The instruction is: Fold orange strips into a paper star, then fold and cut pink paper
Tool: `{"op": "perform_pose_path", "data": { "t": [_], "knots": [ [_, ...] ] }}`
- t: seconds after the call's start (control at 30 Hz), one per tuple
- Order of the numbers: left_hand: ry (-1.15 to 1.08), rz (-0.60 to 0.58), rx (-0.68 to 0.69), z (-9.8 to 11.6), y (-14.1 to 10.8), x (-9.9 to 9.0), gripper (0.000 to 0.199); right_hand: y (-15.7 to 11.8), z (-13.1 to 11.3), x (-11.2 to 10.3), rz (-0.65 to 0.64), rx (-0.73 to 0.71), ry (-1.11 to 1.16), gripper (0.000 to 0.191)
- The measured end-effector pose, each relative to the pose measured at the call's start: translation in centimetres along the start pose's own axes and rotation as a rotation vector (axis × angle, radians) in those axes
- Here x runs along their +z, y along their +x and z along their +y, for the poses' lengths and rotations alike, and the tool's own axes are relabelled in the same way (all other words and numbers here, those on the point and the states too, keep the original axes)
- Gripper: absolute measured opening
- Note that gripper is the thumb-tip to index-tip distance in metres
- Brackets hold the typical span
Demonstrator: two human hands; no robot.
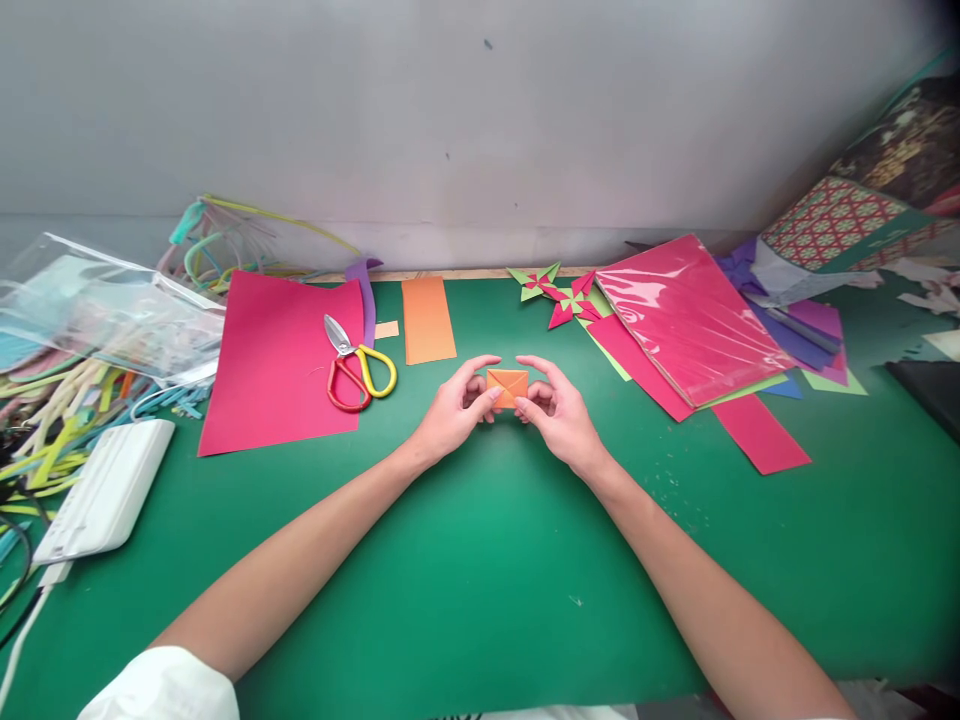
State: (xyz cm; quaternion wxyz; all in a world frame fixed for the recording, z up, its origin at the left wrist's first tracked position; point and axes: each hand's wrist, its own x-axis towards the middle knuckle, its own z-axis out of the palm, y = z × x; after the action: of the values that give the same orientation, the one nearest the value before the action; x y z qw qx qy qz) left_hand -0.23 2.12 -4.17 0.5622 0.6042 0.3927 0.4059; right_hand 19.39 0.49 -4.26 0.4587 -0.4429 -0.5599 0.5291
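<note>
Between my hands is a small orange folded paper (pixel 508 384), with crossing crease lines on the side facing me. My left hand (pixel 459 405) pinches its left edge, thumb in front and the index finger raised above. At the opposite edge my right hand (pixel 556 408) grips it the same way, its index finger also lifted. Beyond my left hand lies an orange paper strip (pixel 429 320). Scissors (pixel 356 365) with one red and one yellow handle rest partly on a large red sheet (pixel 281 360). Folded green and red paper stars (pixel 562 292) lie past my right hand.
At the left are a white power strip (pixel 109 490), a clear plastic bag (pixel 112 300) and a heap of coloured strips (pixel 52 440). To the right, a plastic-wrapped pack of red paper (pixel 690 320) lies over other sheets. A grey wall (pixel 480 120) stands behind the green table (pixel 480 580).
</note>
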Motion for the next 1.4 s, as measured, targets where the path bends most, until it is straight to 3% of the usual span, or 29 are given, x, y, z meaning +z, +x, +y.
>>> {"op": "perform_pose_path", "data": {
  "t": [0.2,0.37,0.53,0.83,0.97,1.07,1.13,1.2,1.3,1.4],
  "knots": [
    [-0.037,0.000,-0.008,-0.2,-0.1,0.0,0.055,-0.1,-0.3,0.3,0.017,0.055,0.020,0.030],
    [0.049,-0.064,-0.013,0.2,-0.3,0.0,0.034,-0.1,-0.9,0.3,0.016,0.034,0.017,0.037],
    [0.014,-0.136,-0.007,0.3,-0.2,-0.1,0.029,-0.2,-1.0,0.3,-0.006,0.065,0.054,0.039],
    [0.039,-0.107,-0.012,0.7,-0.5,0.0,0.029,-0.2,-0.2,0.3,0.041,0.012,0.016,0.033],
    [0.240,0.019,0.072,1.2,-1.0,0.2,0.027,-0.5,-0.3,-0.2,0.153,-0.053,-0.179,0.048],
    [0.320,0.098,0.129,0.9,-1.3,0.2,0.025,-0.8,-0.5,-0.2,0.117,0.067,-0.080,0.062],
    [0.268,0.097,0.154,0.6,-1.2,0.2,0.025,-0.8,-0.7,0.0,0.018,0.150,0.100,0.065],
    [0.223,0.066,0.194,0.3,-0.9,0.1,0.027,-0.6,-0.9,0.3,-0.020,0.130,0.201,0.055],
    [0.151,-0.010,0.210,0.0,-0.3,0.0,0.040,-0.2,-0.8,0.4,0.043,0.022,0.177,0.048],
    [-0.047,-0.020,0.123,0.0,0.1,-0.1,0.054,-0.1,-0.3,0.3,0.101,-0.018,0.071,0.050]
  ]
}}
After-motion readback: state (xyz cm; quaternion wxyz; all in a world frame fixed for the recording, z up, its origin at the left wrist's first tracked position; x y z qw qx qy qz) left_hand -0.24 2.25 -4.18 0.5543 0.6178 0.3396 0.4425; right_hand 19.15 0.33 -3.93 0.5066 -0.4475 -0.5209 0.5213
